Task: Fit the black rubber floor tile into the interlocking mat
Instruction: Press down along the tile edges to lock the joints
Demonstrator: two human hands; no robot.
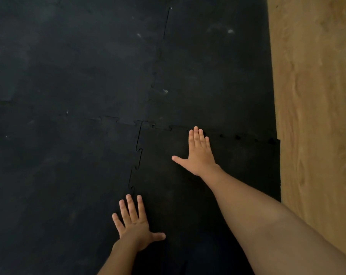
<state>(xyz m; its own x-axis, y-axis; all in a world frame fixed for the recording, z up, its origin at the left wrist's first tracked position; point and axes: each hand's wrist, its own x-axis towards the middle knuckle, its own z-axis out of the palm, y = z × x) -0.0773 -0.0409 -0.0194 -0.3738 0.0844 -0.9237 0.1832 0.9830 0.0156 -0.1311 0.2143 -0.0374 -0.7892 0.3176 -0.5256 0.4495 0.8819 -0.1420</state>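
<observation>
The black rubber floor tile lies flat at the lower right, its puzzle-toothed edges meeting the interlocking mat along the left and far sides. My right hand rests flat on the tile, fingers spread, fingertips at the far seam. My left hand lies palm down with spread fingers over the left seam near its lower end. Small gaps show along the far seam to the right of my right hand. Neither hand holds anything.
Several joined black tiles fill the left and far part of the view, with a seam running away from me. A wooden floor borders the mat on the right.
</observation>
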